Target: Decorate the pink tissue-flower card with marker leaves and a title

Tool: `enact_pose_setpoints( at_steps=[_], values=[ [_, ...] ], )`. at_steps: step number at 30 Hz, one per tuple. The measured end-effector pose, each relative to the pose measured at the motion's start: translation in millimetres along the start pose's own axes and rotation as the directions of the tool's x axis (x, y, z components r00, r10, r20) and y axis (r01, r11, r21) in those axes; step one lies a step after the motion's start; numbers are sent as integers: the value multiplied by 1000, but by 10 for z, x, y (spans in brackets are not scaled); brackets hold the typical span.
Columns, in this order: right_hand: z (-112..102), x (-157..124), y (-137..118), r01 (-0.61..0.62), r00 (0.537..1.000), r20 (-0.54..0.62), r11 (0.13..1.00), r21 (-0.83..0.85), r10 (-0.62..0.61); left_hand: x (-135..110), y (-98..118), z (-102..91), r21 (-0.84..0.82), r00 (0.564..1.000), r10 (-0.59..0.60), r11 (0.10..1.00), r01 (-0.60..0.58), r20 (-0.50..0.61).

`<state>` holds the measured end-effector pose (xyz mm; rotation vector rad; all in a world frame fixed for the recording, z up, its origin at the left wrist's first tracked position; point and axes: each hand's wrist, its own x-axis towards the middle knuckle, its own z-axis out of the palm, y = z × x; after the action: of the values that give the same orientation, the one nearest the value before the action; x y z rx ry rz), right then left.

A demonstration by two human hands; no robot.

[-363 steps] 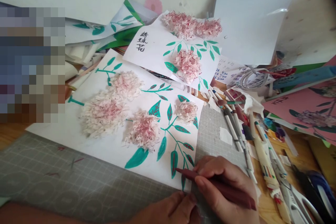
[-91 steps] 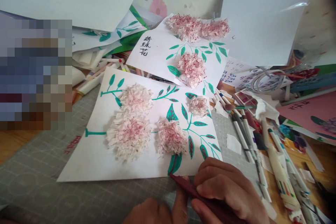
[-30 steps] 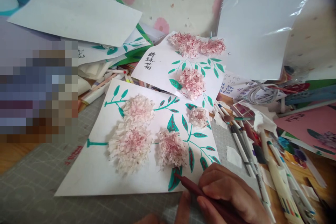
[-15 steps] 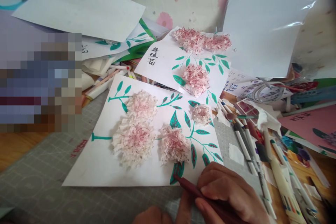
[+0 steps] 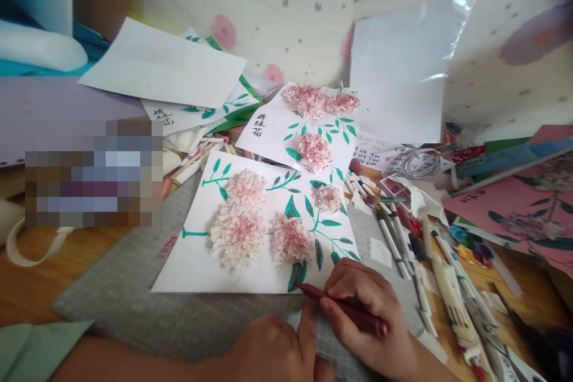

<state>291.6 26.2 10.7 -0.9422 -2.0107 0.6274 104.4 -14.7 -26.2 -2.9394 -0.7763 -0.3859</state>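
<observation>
My right hand [image 5: 380, 301] is closed around a dark red marker pen [image 5: 353, 315], its tip on a green leaf [image 5: 296, 277] near the lower edge of a white sheet [image 5: 192, 271]. Dark red veins mark that leaf and several others. Pink and white flower heads of crumbly shavings [image 5: 237, 236] stand out from the sheet among drawn green stems. Below the edge lies my left hand [image 5: 273, 340], index finger stretched toward the sheet beside the pen and the other fingers bent. It shows nothing in its grasp; whether the fingertip touches the paper is unclear.
Under the sheet lies a grey cutting mat [image 5: 120, 268]. Behind it is a second flower picture [image 5: 264, 143] with written characters. Marker pens [image 5: 394, 245] and scraps crowd the right side. Paper sheets [image 5: 165, 65] are piled at the back left, near a pixelated patch.
The view has shifted back and up, so more of both hands and my left forearm shows. The pen tip stays on the same leaf, in my right hand.
</observation>
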Motion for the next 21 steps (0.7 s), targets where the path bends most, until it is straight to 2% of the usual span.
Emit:
enact_pose_setpoints(
  at_steps=[3,5,8,10,11,13,14,15,17,19,21],
  values=[
    [32,-22,-3,21,1000,-12,1000,11,-21,69,-45,-97,62,999,33,998,-31,-21],
    [20,-34,8,9,998,-56,997,76,-5,80,-81,-175,62,999,33,998,-33,2],
    [-60,-59,91,-84,967,-218,976,202,128,-18,-162,-345,-13,999,30,999,-31,-20],
    [-138,-76,201,-143,911,-348,962,234,220,-178,-250,-475,-88,993,-41,996,31,-107],
    [-178,-82,266,-168,880,-403,959,229,250,-286,-308,-532,-118,982,-114,988,97,-150],
    [-251,-79,399,-226,825,-478,952,207,300,-545,-453,-602,-136,938,-230,970,201,-258],
    [-282,-71,460,-256,806,-496,946,199,322,-689,-535,-609,-125,921,-296,954,272,-252],
    [-308,-59,513,-285,794,-502,940,189,342,-834,-621,-599,-92,890,-359,933,347,-281],
    [-346,-30,589,-338,791,-487,928,157,370,-1101,-784,-539,-12,869,-418,902,431,-265],
    [-367,-4,622,-386,797,-462,917,102,388,-1293,-908,-463,87,873,-426,886,456,-236],
    [-370,11,622,-423,806,-443,905,33,393,-1384,-969,-409,178,885,-400,878,444,-237]
  ],
)
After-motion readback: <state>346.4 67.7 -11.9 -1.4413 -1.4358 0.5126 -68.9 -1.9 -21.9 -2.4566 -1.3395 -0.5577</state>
